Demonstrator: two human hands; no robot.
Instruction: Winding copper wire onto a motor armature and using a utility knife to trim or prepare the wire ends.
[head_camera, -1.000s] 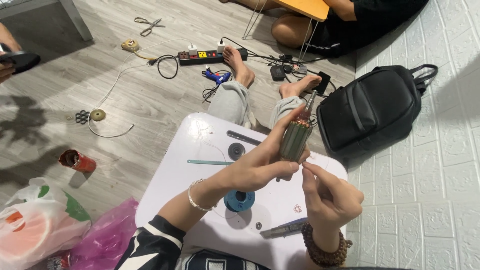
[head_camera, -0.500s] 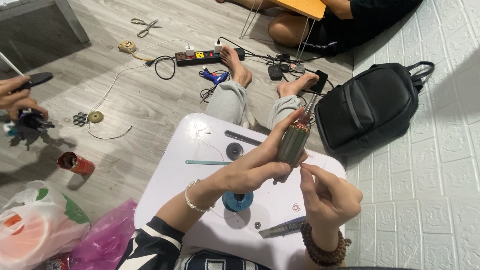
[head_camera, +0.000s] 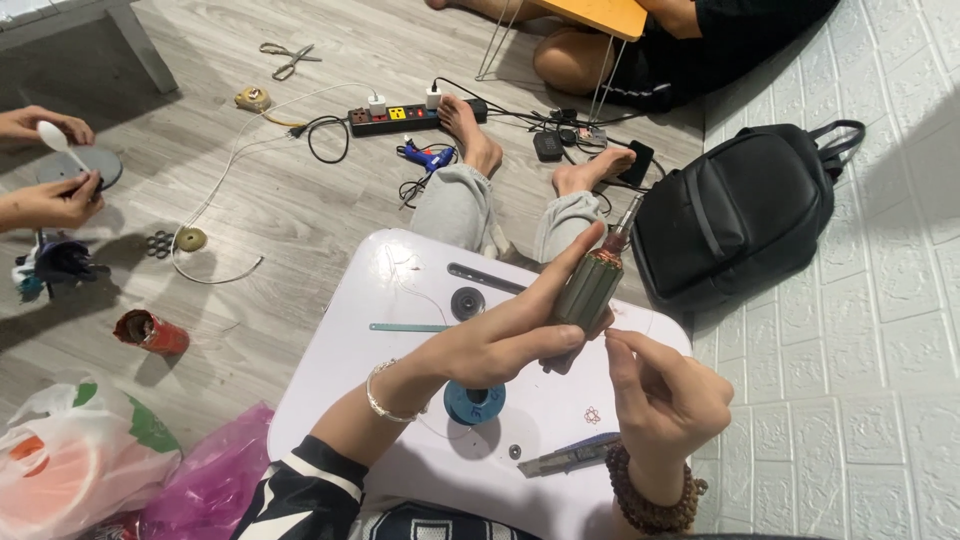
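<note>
While another person's hands (head_camera: 45, 170) work with a white spoon (head_camera: 58, 142) at the far left, the left hand (head_camera: 500, 340) grips a greenish motor armature (head_camera: 590, 285), tilted above the white lap table (head_camera: 400, 290). Just right, the right hand (head_camera: 665, 400) pinches its fingertips together beside the armature's lower end; a black backpack (head_camera: 740, 210) sits beyond.

A white, orange and green plastic bag (head_camera: 70, 460) and a pink plastic bag (head_camera: 205, 485) are lying just left of the white desk (head_camera: 400, 290).
</note>
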